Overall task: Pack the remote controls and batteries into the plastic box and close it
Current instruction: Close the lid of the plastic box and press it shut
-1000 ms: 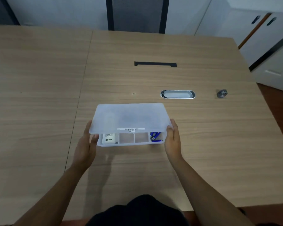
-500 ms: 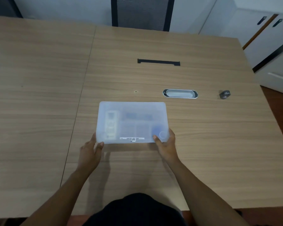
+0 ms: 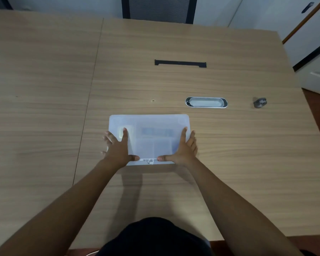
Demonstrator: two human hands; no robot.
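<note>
Now left hand (image 3: 118, 147), right hand (image 3: 183, 146) flat, spread on plastic box (image 3: 150, 126) lid between them; light, slick, flexy — press near-edge corners.

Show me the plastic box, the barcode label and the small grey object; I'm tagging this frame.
plastic box (image 3: 151, 124): head view, bare lid surface.
barcode label (image 3: 148, 160): head view, label's middle.
small grey object (image 3: 260, 102): head view, its body.

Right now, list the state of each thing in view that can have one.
Box: lid down, flat on the table.
Remote: inside, seen faintly through the lid.
Left hand: open, palm flat on the lid.
Right hand: open, palm flat on the lid.
Cable grommet: cover shut.
</note>
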